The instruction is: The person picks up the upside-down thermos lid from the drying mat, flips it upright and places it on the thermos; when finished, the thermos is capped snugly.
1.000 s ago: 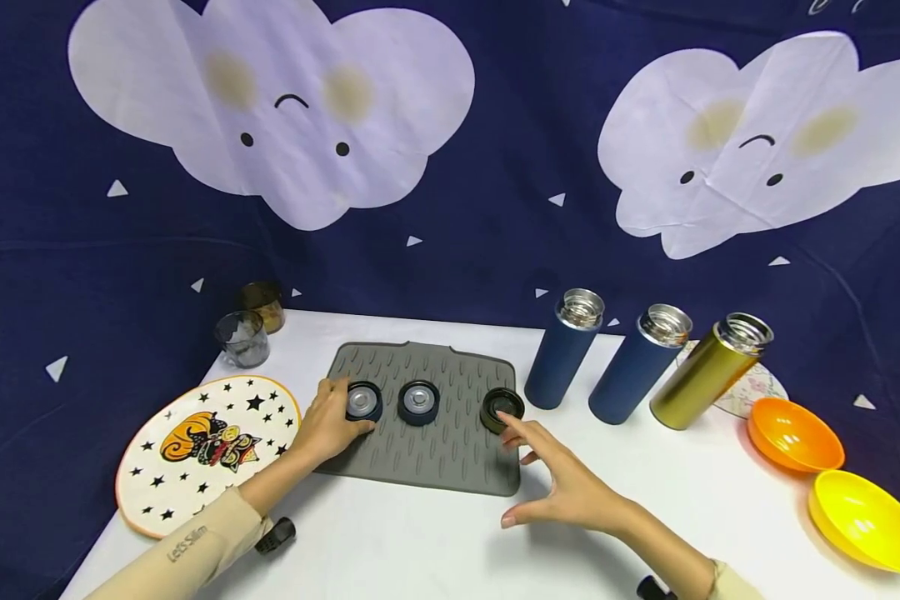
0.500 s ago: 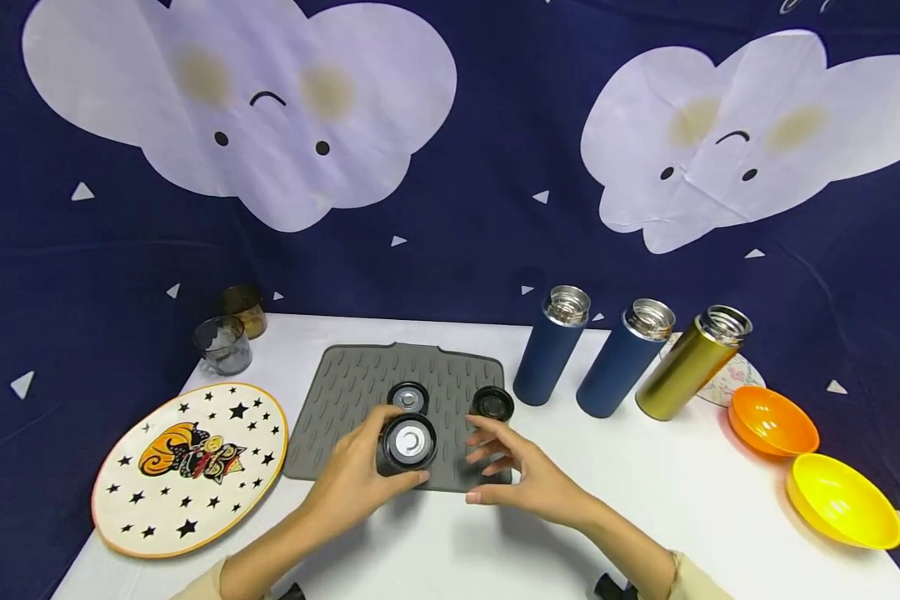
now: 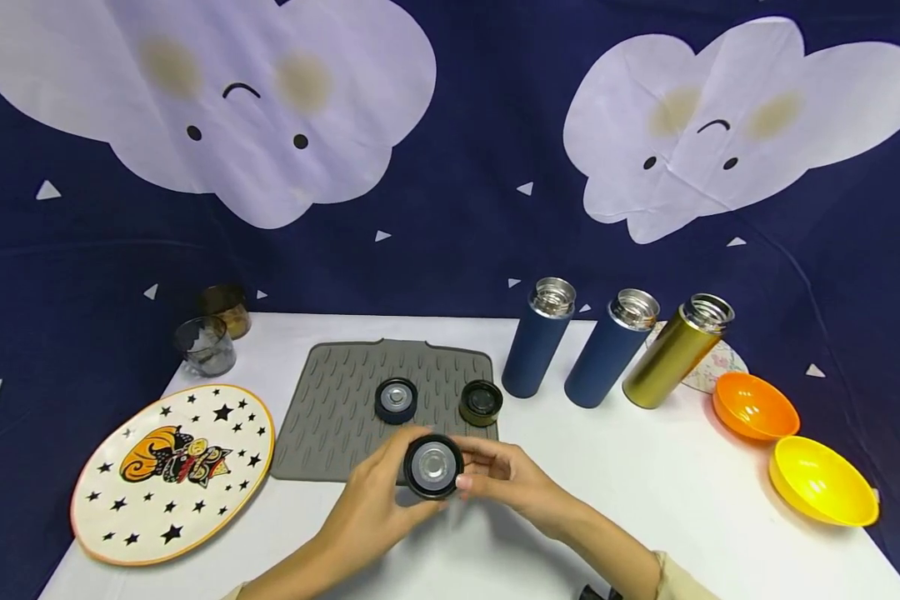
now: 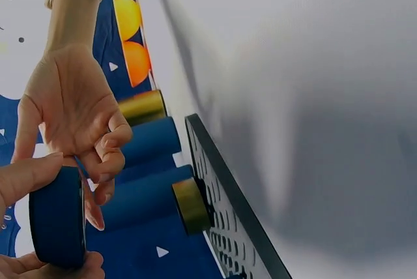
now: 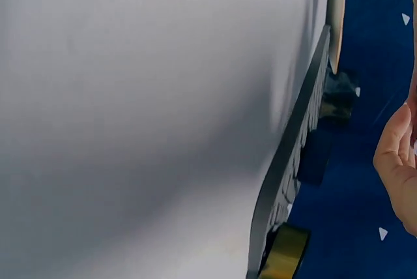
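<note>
Best to steady the dark blue lid (image 3: 432, 467), clasped in the left hand (image 3: 373, 502) between thumb and fingers, at the thumb tip of the right hand (image 3: 523, 488) — pinching or merely touching there, impossible to tell — and, if passing across, to loosen only once held opposite.

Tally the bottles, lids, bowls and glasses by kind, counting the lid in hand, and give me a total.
Bottles: 3
Lids: 3, one in the left hand
Bowls: 2
Glasses: 2
Total: 10
</note>
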A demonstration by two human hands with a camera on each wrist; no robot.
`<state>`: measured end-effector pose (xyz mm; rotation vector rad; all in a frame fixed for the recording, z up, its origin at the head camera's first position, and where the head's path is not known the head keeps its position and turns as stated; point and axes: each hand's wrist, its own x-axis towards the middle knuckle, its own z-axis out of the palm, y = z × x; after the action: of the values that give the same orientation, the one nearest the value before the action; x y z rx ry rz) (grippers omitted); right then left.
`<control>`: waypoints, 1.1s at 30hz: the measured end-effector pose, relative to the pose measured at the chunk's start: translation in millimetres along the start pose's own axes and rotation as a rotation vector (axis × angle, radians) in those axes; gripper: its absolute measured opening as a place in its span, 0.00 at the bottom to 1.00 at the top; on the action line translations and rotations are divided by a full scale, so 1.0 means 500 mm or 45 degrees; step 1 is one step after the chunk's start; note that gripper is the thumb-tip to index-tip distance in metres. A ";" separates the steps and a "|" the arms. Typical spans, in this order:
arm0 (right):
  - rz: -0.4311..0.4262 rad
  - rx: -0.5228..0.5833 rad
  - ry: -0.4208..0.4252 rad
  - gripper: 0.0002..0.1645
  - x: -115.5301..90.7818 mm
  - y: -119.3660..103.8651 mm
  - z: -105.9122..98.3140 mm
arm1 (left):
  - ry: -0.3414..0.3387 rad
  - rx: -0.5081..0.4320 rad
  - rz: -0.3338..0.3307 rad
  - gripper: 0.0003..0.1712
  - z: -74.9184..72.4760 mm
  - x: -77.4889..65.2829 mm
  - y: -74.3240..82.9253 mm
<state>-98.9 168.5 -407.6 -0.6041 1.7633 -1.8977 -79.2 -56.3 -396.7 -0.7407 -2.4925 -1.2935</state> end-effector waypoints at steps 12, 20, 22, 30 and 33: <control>0.047 0.158 0.052 0.23 -0.011 0.010 0.011 | -0.023 -0.013 0.053 0.46 0.011 -0.007 0.000; -0.100 -0.204 0.289 0.26 -0.028 0.002 0.023 | -0.174 -0.275 -0.321 0.51 -0.006 0.001 -0.008; -0.222 -0.431 0.349 0.25 -0.032 0.000 0.027 | -0.204 -0.417 -0.388 0.47 -0.011 0.007 -0.013; -0.908 -1.216 0.434 0.24 -0.039 -0.005 0.035 | -0.419 -0.797 -0.370 0.44 -0.020 0.021 -0.023; -1.121 -1.422 0.428 0.20 -0.037 -0.008 0.036 | -0.440 -0.837 -0.337 0.47 -0.018 0.022 -0.017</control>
<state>-73.6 165.7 -402.2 -1.7430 3.1037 -1.2625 -93.5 -64.2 -392.6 -0.8369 -2.4705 -2.3156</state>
